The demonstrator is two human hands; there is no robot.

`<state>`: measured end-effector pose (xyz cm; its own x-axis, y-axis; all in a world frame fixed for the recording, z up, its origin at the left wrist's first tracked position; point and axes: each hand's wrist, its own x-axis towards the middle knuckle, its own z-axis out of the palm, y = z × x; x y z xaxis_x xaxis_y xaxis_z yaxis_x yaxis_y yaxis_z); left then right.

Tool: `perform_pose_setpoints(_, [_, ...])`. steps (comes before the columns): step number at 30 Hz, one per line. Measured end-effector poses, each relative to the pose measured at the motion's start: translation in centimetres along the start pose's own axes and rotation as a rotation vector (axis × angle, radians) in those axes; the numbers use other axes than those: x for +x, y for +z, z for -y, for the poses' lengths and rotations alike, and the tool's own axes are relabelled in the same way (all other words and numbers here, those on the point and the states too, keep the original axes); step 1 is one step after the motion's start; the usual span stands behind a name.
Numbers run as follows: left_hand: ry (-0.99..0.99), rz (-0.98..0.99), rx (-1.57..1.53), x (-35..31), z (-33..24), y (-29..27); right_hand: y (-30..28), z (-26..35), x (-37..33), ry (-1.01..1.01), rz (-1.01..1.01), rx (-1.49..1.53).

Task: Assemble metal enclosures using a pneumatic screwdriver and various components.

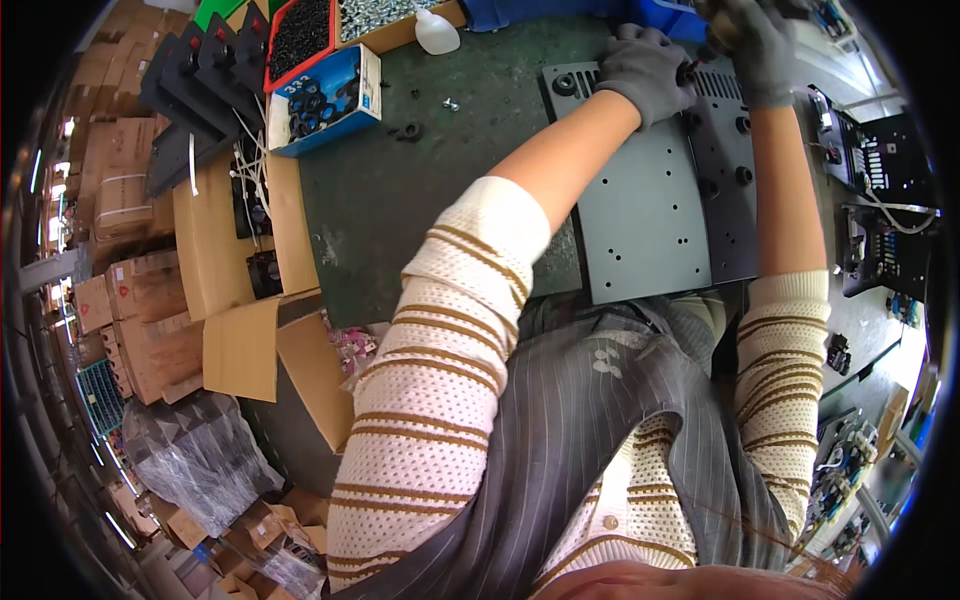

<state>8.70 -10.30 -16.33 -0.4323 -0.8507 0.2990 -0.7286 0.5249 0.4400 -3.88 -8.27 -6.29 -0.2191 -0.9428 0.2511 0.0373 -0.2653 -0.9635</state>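
My left hand (645, 75), in a grey work glove, rests at the far end of a flat grey metal panel (640, 225) with small holes. Its fingers are curled, and what they pinch is hidden. My right hand (762, 60), gloved too, is wrapped around what looks like a power screwdriver (716, 38), its tip pointing toward the left hand. Beside the first panel lies a second, darker panel (730, 225) with slots and black round feet (744, 175). Another black round foot (565, 85) sits at the first panel's far left corner.
On the dark green table (430, 220) lie a loose black ring (410, 131) and small screws (451, 104). Beyond stand a blue box of black rings (368, 100), a red bin of black screws (328, 45) and a white bottle (437, 33). Black metal housings (885, 240) stand right.
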Motion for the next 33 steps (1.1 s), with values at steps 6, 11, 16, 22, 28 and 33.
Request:
perform_pose_setpoints(6, [0.299, -0.24, 0.082, -6.4, 7.9, -9.7, -1.4, 2.8, -5.4, -0.14, 0.091, 0.254])
perform_pose_setpoints(11, [0.035, 0.082, 0.389, -11.9, 14.7, -16.2, -1.0, 2.4, -10.3, -0.195, 0.254, 0.372])
perform_pose_setpoints(16, [0.011, 0.215, 0.318, -12.7, 15.9, -15.9, 0.9, 1.6, -12.7, -0.137, 0.282, 0.628])
perform_pose_setpoints(22, [0.162, 0.114, 0.541, -12.0, 15.7, -15.6, 1.5, 1.2, -13.8, -0.114, 0.229, 0.641])
perform_pose_setpoints(28, [-0.452, 0.103, -0.96, -14.8, 10.4, -14.9, 1.5, 2.5, -13.7, -0.142, 0.311, 0.715])
perform_pose_setpoints(33, [-0.53, 0.261, -1.768, -18.0, 4.9, -12.3, 4.1, 4.2, -15.3, -0.12, 0.039, 0.865])
